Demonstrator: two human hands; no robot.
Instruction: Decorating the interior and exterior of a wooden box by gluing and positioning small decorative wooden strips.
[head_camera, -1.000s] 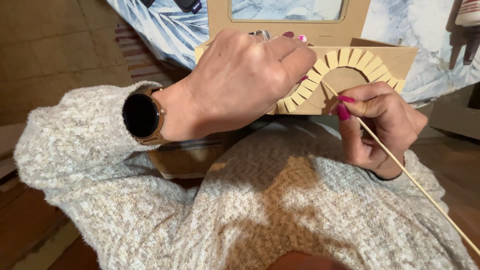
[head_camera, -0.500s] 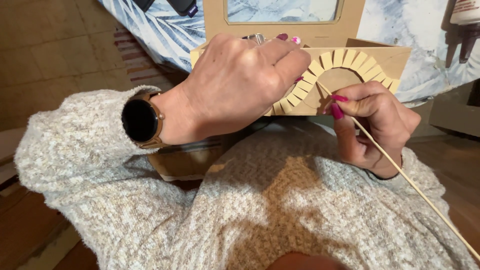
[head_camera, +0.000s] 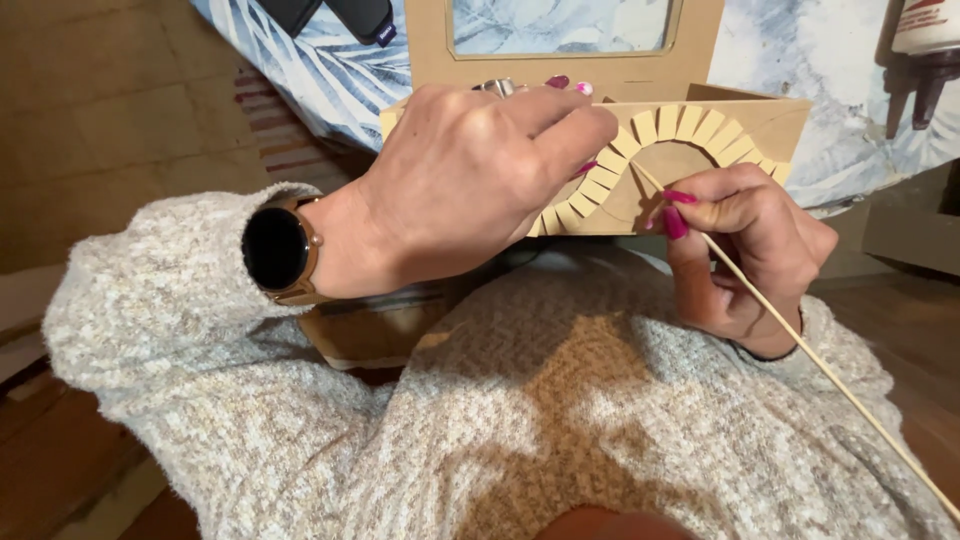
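Cardboard box (head_camera: 770, 120) with an arch of small tabs, at the tabletop (head_camera: 800, 60) edge, your left hand (head_camera: 470, 180) clasped it, your right hand (head_camera: 745, 250) pinched a thin wooden stick (head_camera: 800, 340) against the tabs.

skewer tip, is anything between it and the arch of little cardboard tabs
Nothing visible. The right hand pinches the thin wooden skewer, and its tip already meets the tab arch on the cardboard box. The left hand grips the box further left, clear of the tip.

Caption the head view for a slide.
Left hand steadies cardboard box; right hand holds thin wooden stick.
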